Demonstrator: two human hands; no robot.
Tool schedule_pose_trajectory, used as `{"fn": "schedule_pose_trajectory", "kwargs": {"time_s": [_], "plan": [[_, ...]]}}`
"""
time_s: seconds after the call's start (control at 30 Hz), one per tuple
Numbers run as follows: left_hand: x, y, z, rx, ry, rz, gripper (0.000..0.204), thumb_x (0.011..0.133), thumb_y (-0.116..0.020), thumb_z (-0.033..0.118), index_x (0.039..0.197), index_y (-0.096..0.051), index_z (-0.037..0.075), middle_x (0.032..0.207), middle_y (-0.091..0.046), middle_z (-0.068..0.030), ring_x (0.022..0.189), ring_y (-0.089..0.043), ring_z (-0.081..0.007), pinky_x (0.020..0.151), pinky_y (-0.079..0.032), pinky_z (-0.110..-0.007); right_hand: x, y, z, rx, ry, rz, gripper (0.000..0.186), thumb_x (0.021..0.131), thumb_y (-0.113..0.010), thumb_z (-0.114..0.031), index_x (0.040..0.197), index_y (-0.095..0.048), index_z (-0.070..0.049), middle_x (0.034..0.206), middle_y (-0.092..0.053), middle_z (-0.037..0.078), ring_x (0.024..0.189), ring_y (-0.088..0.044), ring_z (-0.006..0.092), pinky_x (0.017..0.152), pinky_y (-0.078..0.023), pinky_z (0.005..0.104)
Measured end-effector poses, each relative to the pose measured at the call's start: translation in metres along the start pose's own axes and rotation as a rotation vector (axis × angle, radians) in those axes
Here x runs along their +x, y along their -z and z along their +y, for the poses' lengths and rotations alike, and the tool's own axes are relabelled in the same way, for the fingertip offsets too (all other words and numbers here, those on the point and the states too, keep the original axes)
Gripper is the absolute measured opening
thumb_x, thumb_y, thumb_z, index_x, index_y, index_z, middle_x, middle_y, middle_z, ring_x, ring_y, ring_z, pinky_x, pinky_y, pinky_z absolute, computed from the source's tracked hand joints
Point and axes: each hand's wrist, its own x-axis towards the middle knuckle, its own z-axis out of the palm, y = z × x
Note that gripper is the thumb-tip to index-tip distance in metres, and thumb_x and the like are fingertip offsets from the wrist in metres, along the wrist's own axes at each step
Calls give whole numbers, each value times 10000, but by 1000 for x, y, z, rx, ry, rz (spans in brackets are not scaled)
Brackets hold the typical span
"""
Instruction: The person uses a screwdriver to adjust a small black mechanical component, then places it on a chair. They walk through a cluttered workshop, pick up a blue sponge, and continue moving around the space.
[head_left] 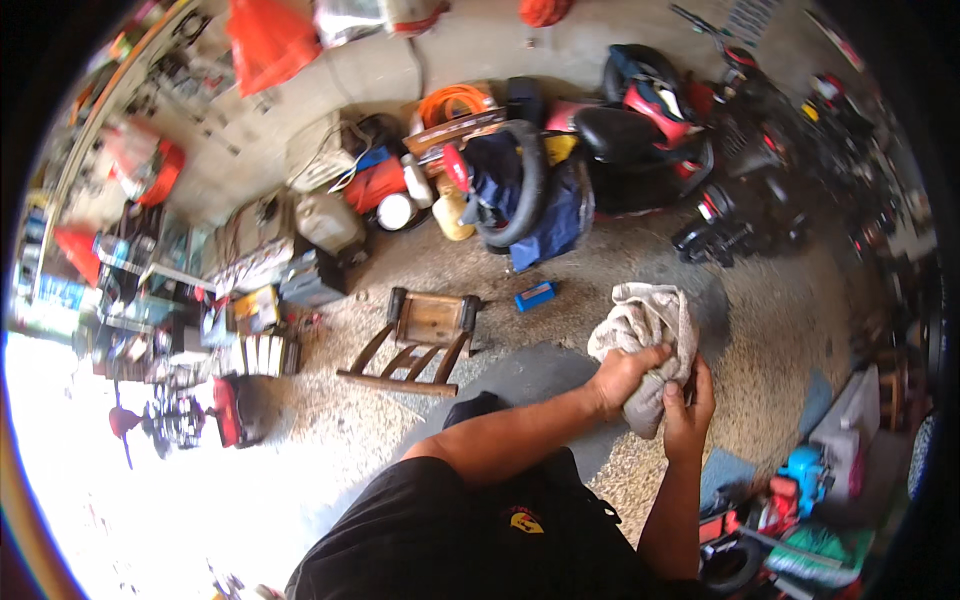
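A crumpled off-white cloth [648,322] is bunched up in front of me, above the floor, right of the middle of the view. My left hand [628,378] reaches across from the left and is closed on the cloth, its thumb lying over the folds. On the right side of the cloth, my right hand [690,412] is closed on it too, thumb toward me and fingers partly behind the fabric. The lower end of the cloth hangs between both hands. Whether anything is wrapped inside is hidden.
A small wooden chair [430,320] and a blue box [536,296] are on the floor ahead. Beyond are a black tire [530,190], a scooter [620,135] and motorcycles [745,215]. Cluttered shelves [62,200] line the left; tools and a green bag [820,550] lie lower right.
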Motion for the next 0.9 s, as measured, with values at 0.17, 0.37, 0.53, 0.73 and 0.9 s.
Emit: {"fn": "schedule_pose_trajectory", "kwargs": {"time_s": [0.17, 0.37, 0.53, 0.73, 0.9], "plan": [[13, 18, 24, -62, -67, 15, 317, 931, -592, 290, 1104, -631, 28, 996, -661, -96, 895, -643, -197, 796, -531, -351, 50, -26, 20, 171, -47, -200, 572, 935, -627, -325, 1342, -408, 12, 1270, -519, 107, 1160, -489, 195, 988, -382, 324], [43, 44, 57, -49, -176, 18, 407, 957, -530, 358, 1164, -604, 16, 1099, -628, -101, 981, -596, -174, 848, -494, -317, 103, -61, 40, -222, 53, -166, 525, 1003, -471, -402, 1361, -408, -22, 1285, -516, 160, 1179, -505, 272, 987, -398, 384], [74, 65, 119, -71, -257, 122, 336, 897, -616, 232, 1104, -628, -32, 1005, -656, -107, 908, -619, -181, 777, -514, -333, 147, -100, 32, -307, 111, -323, 658, 974, -509, -393, 1422, -291, 36, 1326, -482, 201, 1210, -493, 279, 1011, -394, 388], [121, 127, 150, 25, -163, 164, 324, 896, -584, 172, 1158, -584, -19, 1059, -645, -117, 889, -627, -209, 791, -521, -342, 193, -138, 33, -451, 7, -538, 677, 919, -588, -279, 1431, -290, 49, 1247, -556, 251, 1137, -577, 318, 940, -462, 389], [142, 117, 210, 147, -376, 155, 432, 909, -616, 274, 1211, -579, -34, 1113, -637, -137, 1017, -595, -217, 902, -477, -325, 264, -155, 33, -277, 82, -396, 480, 927, -509, -67, 1385, -407, 30, 1276, -559, 165, 1178, -542, 252, 1003, -419, 362]]}}
